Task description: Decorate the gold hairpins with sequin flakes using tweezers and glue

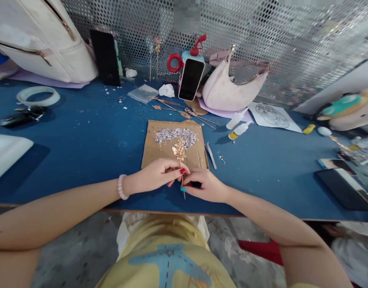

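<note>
A gold hair stick (179,150) with an openwork ornamental head is held between both hands, its head pointing away from me over a piece of cardboard (152,155). My left hand (159,174) pinches its shaft below the head. Closer to me, my right hand (206,185) grips the lower shaft between thumb and fingers, and the tip sticks out toward the table edge. Loose glittery rhinestones (174,136) are spread on the cardboard, just beyond the ornament. Tweezers (211,156) lie at the cardboard's right side.
More gold hair sticks (184,113) lie behind the cardboard, near small glue bottles (238,131). A phone (191,79) leans on a cup, beside a pink bag (232,90). Tape (38,96) and a white backpack (60,48) are left; dark boxes (342,188) right.
</note>
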`<state>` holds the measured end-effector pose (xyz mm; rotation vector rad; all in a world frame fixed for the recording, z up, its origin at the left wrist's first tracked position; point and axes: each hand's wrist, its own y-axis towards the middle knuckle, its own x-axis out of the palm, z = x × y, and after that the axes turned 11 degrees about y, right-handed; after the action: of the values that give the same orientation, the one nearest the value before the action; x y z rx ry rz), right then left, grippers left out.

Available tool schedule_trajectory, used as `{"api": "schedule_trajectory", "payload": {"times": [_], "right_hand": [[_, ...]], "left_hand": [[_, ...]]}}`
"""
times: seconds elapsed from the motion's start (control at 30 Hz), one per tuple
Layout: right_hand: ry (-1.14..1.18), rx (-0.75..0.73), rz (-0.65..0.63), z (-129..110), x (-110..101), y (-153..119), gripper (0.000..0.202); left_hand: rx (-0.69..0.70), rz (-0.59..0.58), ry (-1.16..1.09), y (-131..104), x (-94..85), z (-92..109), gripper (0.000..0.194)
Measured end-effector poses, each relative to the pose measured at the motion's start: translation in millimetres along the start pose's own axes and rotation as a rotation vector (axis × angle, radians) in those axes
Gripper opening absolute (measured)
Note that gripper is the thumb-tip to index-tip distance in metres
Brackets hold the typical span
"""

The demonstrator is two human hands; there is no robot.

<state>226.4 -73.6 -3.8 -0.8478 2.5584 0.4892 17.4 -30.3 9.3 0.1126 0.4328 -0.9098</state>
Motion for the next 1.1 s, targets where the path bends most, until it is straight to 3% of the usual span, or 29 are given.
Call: {"api": "schedule_trajectory", "payload": {"times": [1.1], "right_hand": [[-0.013,-0.027,-0.041,-0.4,-3.6,0.3,0.014]], "left_hand": [[-0.003,-0.013,-0.056,0.0,1.3,-2.8,0.027]]}}
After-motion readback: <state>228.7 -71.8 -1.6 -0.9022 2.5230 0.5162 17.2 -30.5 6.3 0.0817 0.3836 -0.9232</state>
